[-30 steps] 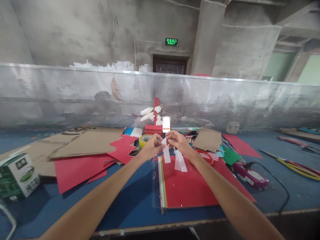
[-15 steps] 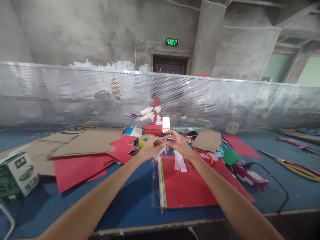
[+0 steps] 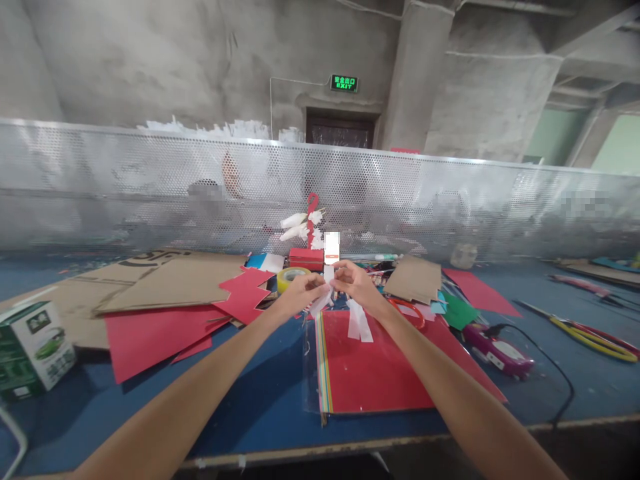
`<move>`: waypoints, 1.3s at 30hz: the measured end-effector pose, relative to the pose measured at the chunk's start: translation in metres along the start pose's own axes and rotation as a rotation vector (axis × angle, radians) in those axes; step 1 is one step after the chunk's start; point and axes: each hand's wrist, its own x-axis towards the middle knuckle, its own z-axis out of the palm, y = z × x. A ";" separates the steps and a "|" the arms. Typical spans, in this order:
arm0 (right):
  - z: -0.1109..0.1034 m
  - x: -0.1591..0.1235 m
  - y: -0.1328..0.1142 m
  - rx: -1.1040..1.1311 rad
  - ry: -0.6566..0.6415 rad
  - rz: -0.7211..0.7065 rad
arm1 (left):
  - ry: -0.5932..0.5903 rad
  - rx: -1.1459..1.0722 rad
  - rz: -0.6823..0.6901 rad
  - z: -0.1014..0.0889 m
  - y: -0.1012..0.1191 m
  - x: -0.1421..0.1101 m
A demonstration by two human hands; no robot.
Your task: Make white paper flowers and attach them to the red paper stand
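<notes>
A strip of white paper (image 3: 329, 273) stands up between my hands, and part of it hangs down below the left fingers. My left hand (image 3: 304, 291) pinches it from the left. From the right, my right hand (image 3: 354, 283) grips the same paper with thumb and fingers. Just below my right hand, more white paper strips (image 3: 360, 321) lie on a stack of red paper (image 3: 380, 373) in a clear sleeve. A roll of yellow tape (image 3: 290, 275) sits beside my left hand. The fingertips partly cover the held strip.
Cardboard (image 3: 170, 287) and a zigzag-cut red paper (image 3: 247, 293) lie left, near a green-and-white box (image 3: 37, 347). To the right are a purple device (image 3: 500, 353) with a black cord and yellow-handled scissors (image 3: 575, 330). A lit phone (image 3: 332, 247) and white flowers (image 3: 300, 225) stand behind.
The white strip was curled into a loop between my fingers; now it is straightened and points upward. Both hands stay in nearly the same place.
</notes>
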 end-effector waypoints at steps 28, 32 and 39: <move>0.005 -0.002 -0.001 -0.055 -0.002 -0.016 | 0.008 0.063 0.023 -0.005 -0.001 0.001; 0.008 -0.005 -0.010 -0.137 -0.038 -0.003 | 0.058 0.083 0.011 -0.006 -0.006 0.003; 0.012 -0.009 -0.022 -0.114 -0.028 0.043 | 0.089 0.065 0.001 -0.007 -0.009 0.006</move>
